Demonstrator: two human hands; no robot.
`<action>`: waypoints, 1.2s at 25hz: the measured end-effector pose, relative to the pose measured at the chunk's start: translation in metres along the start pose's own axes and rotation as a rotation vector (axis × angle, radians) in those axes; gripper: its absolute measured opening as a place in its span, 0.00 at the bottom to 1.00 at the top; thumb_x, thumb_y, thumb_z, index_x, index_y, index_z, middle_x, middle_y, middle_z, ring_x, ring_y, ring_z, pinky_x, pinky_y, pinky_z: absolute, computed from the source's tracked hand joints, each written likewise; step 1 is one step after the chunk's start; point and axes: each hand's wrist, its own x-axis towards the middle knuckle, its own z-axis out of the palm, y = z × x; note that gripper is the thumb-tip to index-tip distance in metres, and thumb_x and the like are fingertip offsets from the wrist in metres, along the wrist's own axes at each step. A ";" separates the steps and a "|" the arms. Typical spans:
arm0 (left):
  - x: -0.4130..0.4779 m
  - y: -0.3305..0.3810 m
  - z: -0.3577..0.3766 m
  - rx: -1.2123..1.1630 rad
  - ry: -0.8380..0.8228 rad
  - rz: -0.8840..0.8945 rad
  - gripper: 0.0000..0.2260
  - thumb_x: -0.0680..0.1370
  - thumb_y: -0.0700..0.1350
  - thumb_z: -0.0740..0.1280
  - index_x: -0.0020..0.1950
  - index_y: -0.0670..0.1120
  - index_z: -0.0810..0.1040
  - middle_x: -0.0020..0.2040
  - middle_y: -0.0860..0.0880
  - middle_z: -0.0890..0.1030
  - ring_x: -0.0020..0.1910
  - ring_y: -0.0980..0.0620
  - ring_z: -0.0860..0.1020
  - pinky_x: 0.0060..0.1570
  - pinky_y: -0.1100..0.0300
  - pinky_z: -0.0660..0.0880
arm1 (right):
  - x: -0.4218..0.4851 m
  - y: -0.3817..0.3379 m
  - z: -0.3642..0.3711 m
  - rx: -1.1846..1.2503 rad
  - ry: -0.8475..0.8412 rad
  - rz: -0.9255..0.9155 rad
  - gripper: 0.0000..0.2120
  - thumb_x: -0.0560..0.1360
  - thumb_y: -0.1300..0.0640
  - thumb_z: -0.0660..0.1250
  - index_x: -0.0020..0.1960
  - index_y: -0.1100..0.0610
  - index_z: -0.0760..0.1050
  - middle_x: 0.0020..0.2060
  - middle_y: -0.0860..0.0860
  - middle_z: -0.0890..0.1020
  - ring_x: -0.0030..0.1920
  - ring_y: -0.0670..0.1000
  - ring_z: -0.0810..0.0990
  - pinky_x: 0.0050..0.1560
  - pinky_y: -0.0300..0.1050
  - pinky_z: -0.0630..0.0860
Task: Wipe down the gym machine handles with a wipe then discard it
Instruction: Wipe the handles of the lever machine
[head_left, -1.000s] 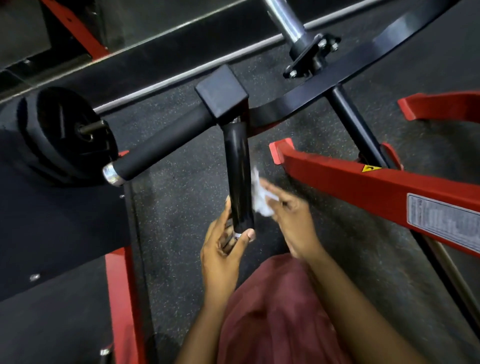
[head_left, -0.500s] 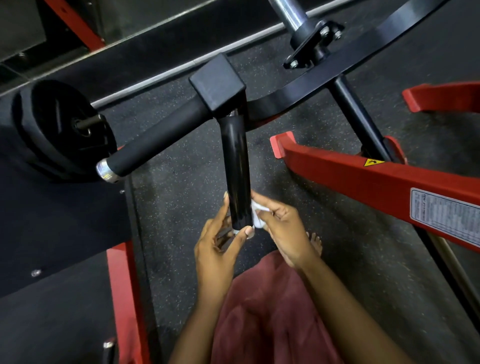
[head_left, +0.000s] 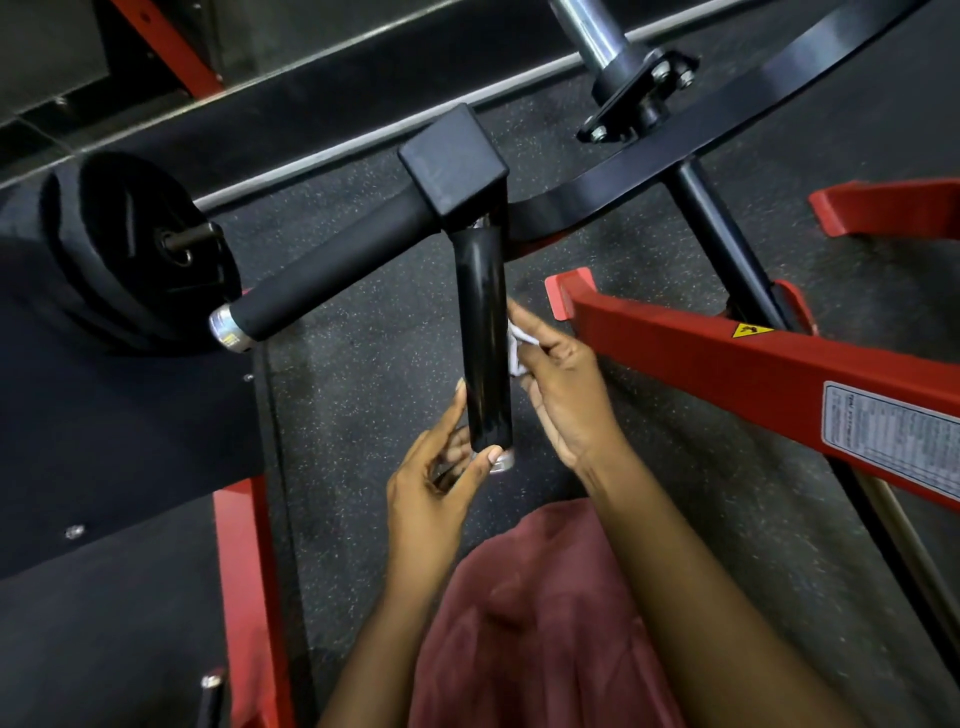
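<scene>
Two hands work the vertical handle (head_left: 483, 338). The left hand (head_left: 436, 478) pinches its lower end, thumb by the chrome cap, steadying it. The right hand (head_left: 561, 395) pinches the bunched white wipe (head_left: 517, 348) and presses it to the handle's right side, about midway up.

Recommended: hold firm contact, stroke the full length, and work round the grip to cover the hidden far face. Then treat the horizontal handle (head_left: 332, 270).

Beyond lie speckled black rubber floor (head_left: 374, 374), a red frame beam (head_left: 727, 374) at right and a weight plate (head_left: 140, 254) at left.
</scene>
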 end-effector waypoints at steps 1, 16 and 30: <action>0.000 0.000 0.000 -0.003 -0.006 -0.001 0.27 0.72 0.38 0.71 0.63 0.62 0.70 0.54 0.47 0.82 0.54 0.59 0.79 0.56 0.69 0.73 | -0.008 0.006 -0.004 -0.031 0.009 0.012 0.19 0.73 0.67 0.58 0.55 0.49 0.79 0.58 0.45 0.79 0.64 0.48 0.73 0.69 0.52 0.65; 0.004 0.004 -0.004 -0.087 -0.024 -0.063 0.10 0.78 0.57 0.60 0.56 0.69 0.75 0.53 0.63 0.81 0.56 0.57 0.79 0.56 0.58 0.76 | -0.086 0.032 0.015 -0.894 0.465 -0.611 0.16 0.76 0.66 0.55 0.56 0.63 0.78 0.53 0.50 0.80 0.57 0.35 0.74 0.60 0.25 0.65; 0.007 0.007 -0.006 -0.113 -0.074 0.003 0.24 0.71 0.40 0.70 0.65 0.55 0.70 0.35 0.58 0.81 0.39 0.63 0.76 0.48 0.69 0.74 | -0.113 0.049 0.043 0.008 0.735 0.206 0.16 0.74 0.72 0.61 0.56 0.57 0.77 0.52 0.56 0.81 0.46 0.35 0.79 0.50 0.24 0.70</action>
